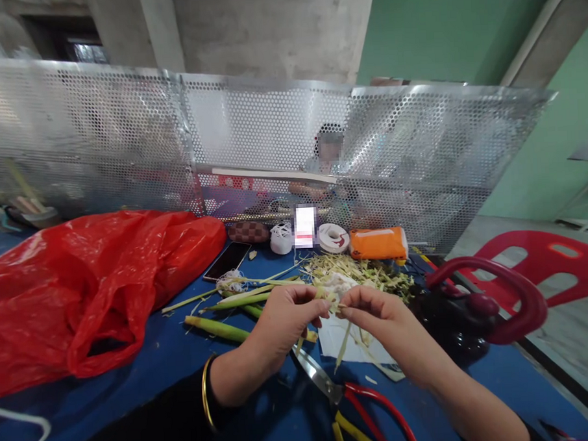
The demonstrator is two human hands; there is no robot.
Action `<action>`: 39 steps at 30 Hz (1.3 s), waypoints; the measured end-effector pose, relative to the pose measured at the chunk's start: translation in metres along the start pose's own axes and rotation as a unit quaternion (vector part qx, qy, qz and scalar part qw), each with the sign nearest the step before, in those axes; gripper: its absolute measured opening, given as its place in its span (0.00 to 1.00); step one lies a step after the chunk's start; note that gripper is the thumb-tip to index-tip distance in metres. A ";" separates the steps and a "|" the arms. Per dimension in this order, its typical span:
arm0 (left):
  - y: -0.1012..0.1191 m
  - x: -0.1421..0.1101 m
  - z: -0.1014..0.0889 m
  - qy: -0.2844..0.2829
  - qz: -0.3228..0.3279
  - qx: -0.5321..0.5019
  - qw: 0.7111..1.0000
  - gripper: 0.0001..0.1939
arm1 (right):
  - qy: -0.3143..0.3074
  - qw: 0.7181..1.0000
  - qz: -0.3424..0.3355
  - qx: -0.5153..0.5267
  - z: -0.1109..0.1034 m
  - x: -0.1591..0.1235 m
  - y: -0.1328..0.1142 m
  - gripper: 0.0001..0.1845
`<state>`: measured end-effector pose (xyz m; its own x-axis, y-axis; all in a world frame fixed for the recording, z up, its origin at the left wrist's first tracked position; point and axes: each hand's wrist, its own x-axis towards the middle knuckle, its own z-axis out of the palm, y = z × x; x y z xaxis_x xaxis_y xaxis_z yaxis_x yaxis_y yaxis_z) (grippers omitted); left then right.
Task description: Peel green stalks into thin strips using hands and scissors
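Observation:
My left hand [289, 317], a gold bangle at its wrist, pinches a pale green plant strip [333, 303] between thumb and fingers. From the other side my right hand [382, 315] closes thumb and forefinger on the same small piece, and the fingertips of both hands nearly meet. A loose strip [344, 348] hangs below them. Under the hands lie a sheet of white paper [331, 342] and large scissors [333, 391] with red and yellow handles. Thick green stalks [215, 328] lie left of my left hand, partly hidden by it. Beyond the hands is a heap of plant shavings [379, 275].
A red plastic bag [106, 274] covers the left side. Behind the hands are a phone [227, 260], a tape roll [334, 238] and an orange packet [379, 244]. A dark pot [449, 324] stands right, near a red chair [569, 267]. A person sits behind the perforated screen [265, 124].

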<state>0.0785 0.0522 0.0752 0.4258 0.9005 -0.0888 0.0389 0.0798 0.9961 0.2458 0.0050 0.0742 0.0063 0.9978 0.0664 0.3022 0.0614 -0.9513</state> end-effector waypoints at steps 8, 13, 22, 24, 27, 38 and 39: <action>0.001 0.000 0.001 -0.010 -0.004 0.026 1.000 0.06 | 0.070 0.994 -0.063 -0.058 -0.004 -0.001 -0.004 0.08; 0.000 0.000 0.001 -0.029 0.022 0.064 0.997 0.05 | 0.079 0.988 -0.084 -0.104 -0.009 -0.002 -0.009 0.07; 0.006 0.003 -0.007 -0.006 -0.026 -0.010 1.000 0.08 | -0.095 0.974 0.017 0.204 -0.032 -0.011 -0.016 0.09; 0.007 0.003 -0.007 -0.008 -0.024 -0.014 1.000 0.08 | -0.118 0.962 0.031 0.245 -0.031 -0.013 -0.018 0.10; 0.006 0.002 -0.007 -0.009 -0.030 -0.020 0.999 0.08 | -0.074 0.966 0.012 0.249 -0.028 -0.013 -0.016 0.10; 0.004 0.002 -0.003 -0.025 -0.049 -0.019 0.998 0.07 | 0.106 0.956 -0.141 0.235 -0.017 -0.009 -0.011 0.07; 0.004 0.001 -0.003 -0.028 -0.051 -0.020 0.998 0.07 | 0.102 0.952 -0.139 0.252 -0.015 -0.009 -0.011 0.06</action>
<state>0.0768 0.0547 0.0788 0.4714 0.8615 -0.1888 0.0497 0.1878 0.9810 0.2568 -0.0045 0.0884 0.1942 0.9181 0.3454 -0.1759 0.3790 -0.9085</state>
